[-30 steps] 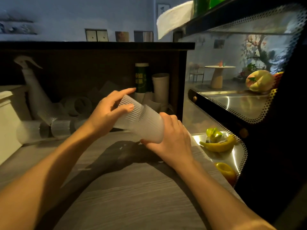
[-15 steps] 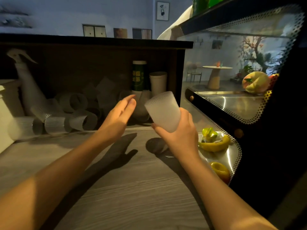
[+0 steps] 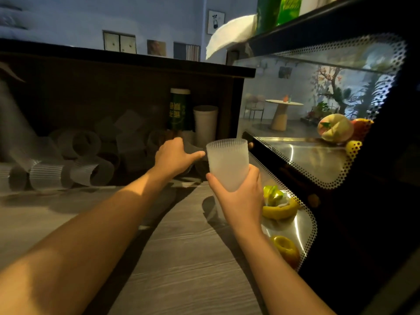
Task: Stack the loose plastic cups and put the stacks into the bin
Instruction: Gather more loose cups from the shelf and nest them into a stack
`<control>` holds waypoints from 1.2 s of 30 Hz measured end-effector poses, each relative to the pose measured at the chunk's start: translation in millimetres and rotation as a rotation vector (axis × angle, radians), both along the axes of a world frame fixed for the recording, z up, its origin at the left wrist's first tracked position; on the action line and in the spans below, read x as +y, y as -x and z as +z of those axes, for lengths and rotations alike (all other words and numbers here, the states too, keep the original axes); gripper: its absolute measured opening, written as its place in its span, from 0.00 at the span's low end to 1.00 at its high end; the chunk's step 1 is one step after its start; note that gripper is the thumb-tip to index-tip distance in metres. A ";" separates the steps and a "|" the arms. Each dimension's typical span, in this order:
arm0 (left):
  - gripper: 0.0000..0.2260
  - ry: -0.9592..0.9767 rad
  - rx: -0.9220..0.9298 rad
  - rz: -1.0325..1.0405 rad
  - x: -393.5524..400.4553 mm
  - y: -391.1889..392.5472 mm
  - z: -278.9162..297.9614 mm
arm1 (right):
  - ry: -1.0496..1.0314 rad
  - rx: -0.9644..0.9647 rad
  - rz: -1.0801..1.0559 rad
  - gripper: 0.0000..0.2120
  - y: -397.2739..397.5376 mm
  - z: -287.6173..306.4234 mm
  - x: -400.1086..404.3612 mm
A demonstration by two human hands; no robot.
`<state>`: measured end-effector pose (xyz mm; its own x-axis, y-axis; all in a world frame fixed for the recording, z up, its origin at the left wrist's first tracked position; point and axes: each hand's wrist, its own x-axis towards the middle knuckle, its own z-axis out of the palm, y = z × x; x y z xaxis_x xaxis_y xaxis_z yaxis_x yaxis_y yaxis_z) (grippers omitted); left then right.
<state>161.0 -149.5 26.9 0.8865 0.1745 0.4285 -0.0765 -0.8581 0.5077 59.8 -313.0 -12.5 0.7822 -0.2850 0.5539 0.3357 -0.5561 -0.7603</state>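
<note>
Plastic cups are the matter here: a frosted, ribbed stack of cups (image 3: 228, 164) stands upright in the right hand (image 3: 241, 196), mouth up, held in the air above the grey wood-grain surface (image 3: 181, 258). The right hand's fingers (image 3: 255, 176) curl round the lower part of the stack, thumb on the near side. How many cups are nested in it cannot be told.

A second ago both hands were on this stack, which lay tilted between them, the left pressing at its mouth. Half a second ago the left hand had let go and hung open beside it. Now the left hand (image 3: 173, 155) reaches forward and away, toward the loose cups (image 3: 91, 171) lying on their sides at the back of the surface, under a dark shelf (image 3: 127, 62). Its thumb points right toward the stack; its fingers are turned away from the camera, and whether they are touching or closing on a cup cannot be told.

This suggests that one nesting step is done and the next cup is being fetched. Many cups are still loose, so the task looks far from finished. No bin can be made out for certain. A glass display case (image 3: 318, 155) with fruit stands just right of the stack.
</note>
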 end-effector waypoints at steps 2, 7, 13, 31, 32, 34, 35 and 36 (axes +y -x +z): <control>0.19 0.011 0.015 0.034 -10.8 -5.5 -1.6 | 0.035 -0.004 -0.001 0.36 -0.1 -0.9 1.3; 0.19 0.170 -0.105 0.067 -9.3 -9.6 -8.9 | 0.051 -0.003 -0.015 0.36 -2.8 -3.0 0.5; 0.38 0.343 -0.296 0.003 11.5 28.1 -7.2 | 0.058 -0.023 -0.012 0.37 -1.1 -3.7 1.5; 0.33 0.651 -0.410 -0.255 78.1 109.6 -13.4 | 0.216 -0.090 0.058 0.44 10.0 -6.7 9.5; 0.30 0.639 -0.428 -0.262 75.8 110.1 -15.7 | 0.206 -0.090 0.067 0.45 10.8 -6.4 8.0; 0.27 0.655 -0.444 -0.274 74.0 109.5 -23.8 | 0.190 -0.100 0.077 0.45 12.5 -5.3 5.2; 0.27 0.668 -0.444 -0.278 74.2 109.1 -28.8 | 0.191 -0.106 0.075 0.44 13.2 -4.8 3.9; 0.27 0.685 -0.437 -0.269 75.5 108.4 -34.2 | 0.193 -0.110 0.070 0.43 13.7 -4.5 2.9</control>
<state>52.6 -74.0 -7.4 0.7146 0.3268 0.6185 -0.5434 -0.2976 0.7850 46.1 -310.1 -17.1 0.7281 -0.1131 0.6761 0.4535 -0.6601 -0.5988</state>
